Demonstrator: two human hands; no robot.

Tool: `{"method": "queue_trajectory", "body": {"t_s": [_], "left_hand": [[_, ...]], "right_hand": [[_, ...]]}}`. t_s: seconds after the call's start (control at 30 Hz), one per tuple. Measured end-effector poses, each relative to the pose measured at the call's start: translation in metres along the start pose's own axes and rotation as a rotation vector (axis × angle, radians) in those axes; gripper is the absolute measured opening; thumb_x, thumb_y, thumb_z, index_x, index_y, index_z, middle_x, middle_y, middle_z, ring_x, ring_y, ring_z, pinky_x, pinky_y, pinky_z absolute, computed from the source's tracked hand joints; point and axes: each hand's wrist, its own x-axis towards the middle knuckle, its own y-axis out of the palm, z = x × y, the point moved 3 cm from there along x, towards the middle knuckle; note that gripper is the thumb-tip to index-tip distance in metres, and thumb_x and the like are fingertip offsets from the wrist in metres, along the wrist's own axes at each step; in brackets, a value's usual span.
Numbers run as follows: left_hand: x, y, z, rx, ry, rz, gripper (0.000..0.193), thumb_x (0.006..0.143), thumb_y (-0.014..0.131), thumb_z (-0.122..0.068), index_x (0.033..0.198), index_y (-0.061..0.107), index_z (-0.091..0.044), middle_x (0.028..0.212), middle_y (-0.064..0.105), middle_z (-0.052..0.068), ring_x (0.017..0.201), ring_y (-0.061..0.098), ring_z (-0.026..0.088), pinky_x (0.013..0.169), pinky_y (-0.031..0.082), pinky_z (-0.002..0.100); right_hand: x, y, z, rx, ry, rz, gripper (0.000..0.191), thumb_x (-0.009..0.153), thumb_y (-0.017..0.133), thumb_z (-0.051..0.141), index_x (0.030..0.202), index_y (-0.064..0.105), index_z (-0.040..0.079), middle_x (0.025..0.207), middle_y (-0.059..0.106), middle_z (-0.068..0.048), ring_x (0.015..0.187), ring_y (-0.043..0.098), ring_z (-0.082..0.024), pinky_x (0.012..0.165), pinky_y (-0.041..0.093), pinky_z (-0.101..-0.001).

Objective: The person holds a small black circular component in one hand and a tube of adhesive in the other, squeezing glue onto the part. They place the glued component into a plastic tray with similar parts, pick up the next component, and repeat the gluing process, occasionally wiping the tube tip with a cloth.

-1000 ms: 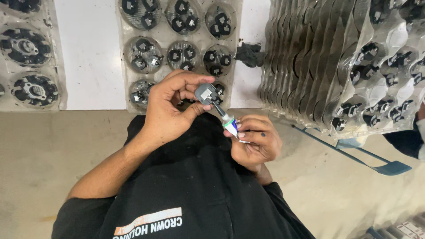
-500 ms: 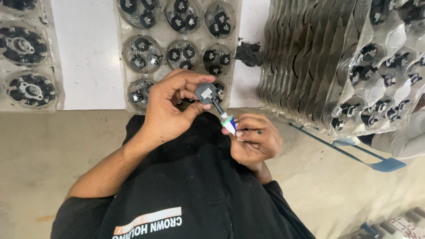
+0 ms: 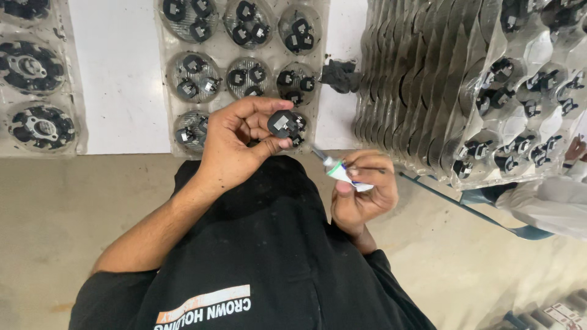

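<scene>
My left hand (image 3: pixel 235 143) pinches a small black round part (image 3: pixel 282 124) with a grey square patch on its face, between thumb and fingers. It hovers over the near edge of a clear blister tray (image 3: pixel 241 73) that holds several similar black parts. My right hand (image 3: pixel 361 195) grips a small white tube (image 3: pixel 342 174) with a thin nozzle pointing up and left towards the part. The nozzle tip is a short way below and to the right of the part, not touching it.
A tall stack of clear trays (image 3: pixel 465 91) with black parts leans at the right. Another tray (image 3: pixel 36 79) with larger round black pieces lies at the left on the white table (image 3: pixel 122 79). Another person's white sleeve (image 3: pixel 550 201) shows at the right edge.
The tube's nozzle was against the black part; now they are apart. My right hand has drawn the tube down and right, and my left hand has turned the part slightly.
</scene>
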Motion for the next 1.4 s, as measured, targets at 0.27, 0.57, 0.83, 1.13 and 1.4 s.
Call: {"method": "queue_trajectory", "body": {"t_s": [0.27,0.57,0.83,1.13,1.4], "left_hand": [[-0.003,0.012,0.003,0.054,0.015,-0.016,0.042,0.089,0.075,0.017,0.127,0.064,0.004,0.113,0.072,0.007,0.099,0.071,0.009,0.089,0.063,0.024],[-0.007,0.016,-0.002,0.139,0.064,-0.037,0.043,0.088,0.076,0.017,0.127,0.065,0.001,0.115,0.070,0.006,0.102,0.072,0.010,0.092,0.063,0.024],[-0.008,0.018,0.003,0.132,0.076,-0.018,0.045,0.088,0.077,0.016,0.128,0.065,0.001,0.126,0.067,0.007,0.104,0.070,0.009,0.094,0.064,0.025],[-0.006,0.021,0.008,0.131,0.054,-0.004,0.043,0.088,0.077,0.015,0.127,0.065,0.002,0.126,0.068,0.008,0.103,0.071,0.009,0.094,0.063,0.026],[-0.005,0.027,0.011,0.115,0.042,0.021,0.042,0.089,0.076,0.015,0.127,0.064,0.003,0.128,0.068,0.009,0.103,0.071,0.010,0.093,0.063,0.026]], "right_hand": [[-0.001,-0.008,-0.005,-0.053,-0.069,-0.003,0.030,0.087,0.087,0.011,0.091,0.058,0.005,0.098,0.067,-0.011,0.100,0.069,-0.028,0.082,0.058,-0.0337],[-0.002,-0.009,0.011,-0.376,-0.209,0.122,0.041,0.075,0.092,-0.004,0.082,0.053,0.009,0.090,0.071,-0.009,0.092,0.073,-0.027,0.079,0.063,-0.0345],[0.001,-0.007,0.008,-0.337,-0.282,0.172,0.040,0.075,0.087,-0.012,0.083,0.053,0.007,0.090,0.071,-0.011,0.090,0.071,-0.026,0.080,0.066,-0.0419],[0.002,-0.010,0.009,-0.385,-0.339,0.161,0.040,0.071,0.084,-0.017,0.085,0.054,0.007,0.088,0.071,-0.010,0.082,0.071,-0.025,0.074,0.066,-0.0415],[-0.002,-0.013,0.015,-0.421,-0.330,0.123,0.042,0.072,0.086,-0.015,0.085,0.055,0.008,0.088,0.070,-0.009,0.083,0.070,-0.024,0.075,0.065,-0.0417]]}}
